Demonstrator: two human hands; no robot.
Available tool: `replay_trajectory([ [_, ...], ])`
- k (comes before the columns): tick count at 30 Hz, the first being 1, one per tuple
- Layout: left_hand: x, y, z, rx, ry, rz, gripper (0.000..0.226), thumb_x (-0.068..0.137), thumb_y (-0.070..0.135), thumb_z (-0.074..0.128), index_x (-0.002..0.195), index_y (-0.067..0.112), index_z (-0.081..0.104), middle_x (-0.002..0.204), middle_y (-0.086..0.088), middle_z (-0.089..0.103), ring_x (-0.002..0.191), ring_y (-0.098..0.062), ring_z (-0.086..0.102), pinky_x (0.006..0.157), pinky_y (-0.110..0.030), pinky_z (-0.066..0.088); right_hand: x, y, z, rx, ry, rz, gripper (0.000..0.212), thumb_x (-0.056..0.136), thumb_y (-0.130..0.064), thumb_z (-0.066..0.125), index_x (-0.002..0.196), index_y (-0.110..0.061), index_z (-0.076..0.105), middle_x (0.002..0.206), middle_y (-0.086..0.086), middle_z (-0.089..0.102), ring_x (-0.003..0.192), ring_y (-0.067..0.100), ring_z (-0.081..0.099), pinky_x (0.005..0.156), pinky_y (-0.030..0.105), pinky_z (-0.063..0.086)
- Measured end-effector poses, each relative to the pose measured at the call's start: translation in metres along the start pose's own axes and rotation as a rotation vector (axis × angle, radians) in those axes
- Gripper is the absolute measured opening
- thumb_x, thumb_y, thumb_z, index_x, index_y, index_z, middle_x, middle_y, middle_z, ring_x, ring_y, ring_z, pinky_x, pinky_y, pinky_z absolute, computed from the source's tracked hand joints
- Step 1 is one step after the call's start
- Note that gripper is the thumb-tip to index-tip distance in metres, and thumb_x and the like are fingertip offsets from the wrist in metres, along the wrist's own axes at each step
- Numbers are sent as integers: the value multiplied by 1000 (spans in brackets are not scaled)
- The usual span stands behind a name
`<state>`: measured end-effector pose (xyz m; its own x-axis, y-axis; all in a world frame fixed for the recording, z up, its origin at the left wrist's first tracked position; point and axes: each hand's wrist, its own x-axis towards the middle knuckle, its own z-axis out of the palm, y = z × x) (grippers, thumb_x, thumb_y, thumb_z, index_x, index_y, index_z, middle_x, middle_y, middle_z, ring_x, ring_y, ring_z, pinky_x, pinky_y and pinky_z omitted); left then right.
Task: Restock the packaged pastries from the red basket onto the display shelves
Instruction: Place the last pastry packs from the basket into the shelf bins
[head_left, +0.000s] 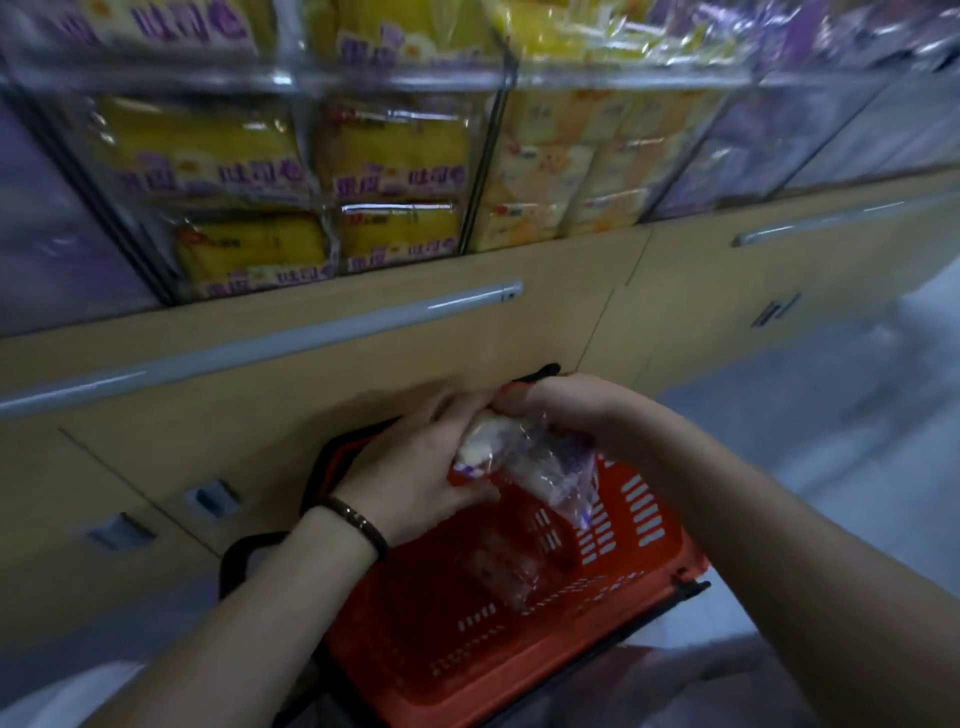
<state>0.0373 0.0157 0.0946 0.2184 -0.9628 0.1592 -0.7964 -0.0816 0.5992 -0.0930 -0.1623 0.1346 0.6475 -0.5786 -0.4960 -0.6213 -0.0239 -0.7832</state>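
- Both hands hold one packaged pastry (524, 457) just above the red basket (519, 623). The left hand (415, 467) wraps around its near end, and the right hand (561, 410) pinches its far end.
- The pastry is a pale, soft roll in a clear wrapper with purple print. The wrapper looks thin and crinkly, so I think it bends easily.
- The basket sits low in front of the wooden cabinet (363, 353). At least one more wrapped pastry (511, 566) lies at the bottom of it. It is blurry, so I cannot count how many.
- This looks like the picking-up step: the pack is out of the basket but not on a shelf yet.
- The display shelves (395, 78) are well above the hands, with clear bins full of yellow bread packs (395, 156). Bins with purple packs (769, 140) are off to the right.
- Next, I think the pack must be lifted up to the bin with the matching purple packs, and held gently so the roll does not get squashed.
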Motion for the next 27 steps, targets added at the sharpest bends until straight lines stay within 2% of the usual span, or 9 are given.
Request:
replay_trajectory([
  [3, -5, 0, -5, -70, 163, 38, 63, 89, 19, 77, 144, 41, 54, 136, 19, 58, 127, -5, 57, 104, -32, 49, -25, 2, 4, 202, -26, 41, 45, 75, -49, 77, 93, -7, 78, 92, 19, 74, 77, 30, 69, 72, 35, 51],
  [7, -11, 4, -10, -186, 283, -51, 23, 102, 36, 64, 124, 37, 71, 121, 24, 68, 119, 0, 60, 102, -21, 46, -38, 15, 5, 384, -131, 47, 54, 92, -50, 65, 113, -3, 80, 109, 22, 78, 90, 33, 70, 86, 40, 52],
  [11, -11, -2, -12, -414, 339, -284, 29, 100, 40, 62, 119, 22, 73, 102, 19, 78, 97, 6, 67, 99, -32, 55, -41, 23, 4, 242, 56, -70, 23, 80, -8, 72, 99, -7, 84, 94, 19, 78, 79, 25, 67, 75, 39, 51],
  [13, -10, 0, -15, -642, 442, -389, 14, 101, 25, 67, 110, 30, 76, 95, 21, 79, 94, -1, 73, 91, -35, 59, -43, 23, 2, 173, 105, -102, 31, 76, 2, 66, 93, -15, 86, 88, 15, 78, 73, 24, 68, 71, 42, 58],
  [15, -10, 12, -20, -874, 502, -469, 21, 102, 18, 65, 97, 34, 78, 88, 13, 80, 90, -22, 75, 68, -38, 65, -48, 16, 0, 187, 172, -135, 34, 76, 3, 65, 91, -20, 85, 78, 8, 75, 68, 24, 67, 69, 51, 63],
  [17, -9, 20, -21, -1039, 509, -530, 21, 104, 20, 62, 98, 30, 80, 91, 0, 80, 81, -27, 76, 56, -34, 64, -50, 12, 0, 283, 300, -229, 34, 81, 7, 67, 97, -18, 83, 81, 12, 77, 68, 22, 67, 67, 44, 59],
  [20, -8, 26, -12, -1178, 507, -641, 26, 101, 29, 64, 124, 19, 68, 117, -6, 75, 93, -23, 78, 65, -43, 66, -52, 10, 7, 398, 458, -365, 69, 83, -22, 83, 147, -26, 57, 85, 4, 75, 73, 18, 66, 71, 39, 54],
  [23, -8, 35, -1, -1200, 348, -550, 38, 103, 42, 57, 138, 28, 63, 130, -2, 72, 110, -25, 74, 72, -42, 63, -56, 4, 21, 277, 467, -388, 110, 84, -47, 84, 167, -28, 15, 95, -2, 78, 91, 17, 74, 90, 46, 60],
  [27, -8, 39, -2, -1340, 76, -459, 79, 91, 81, 35, 147, 30, 58, 138, -10, 68, 121, -29, 67, 82, -43, 56, -71, -17, 37, 695, 153, -427, 72, 107, -25, 59, 164, -28, 14, 110, 18, 77, 86, 29, 76, 81, 42, 62],
])
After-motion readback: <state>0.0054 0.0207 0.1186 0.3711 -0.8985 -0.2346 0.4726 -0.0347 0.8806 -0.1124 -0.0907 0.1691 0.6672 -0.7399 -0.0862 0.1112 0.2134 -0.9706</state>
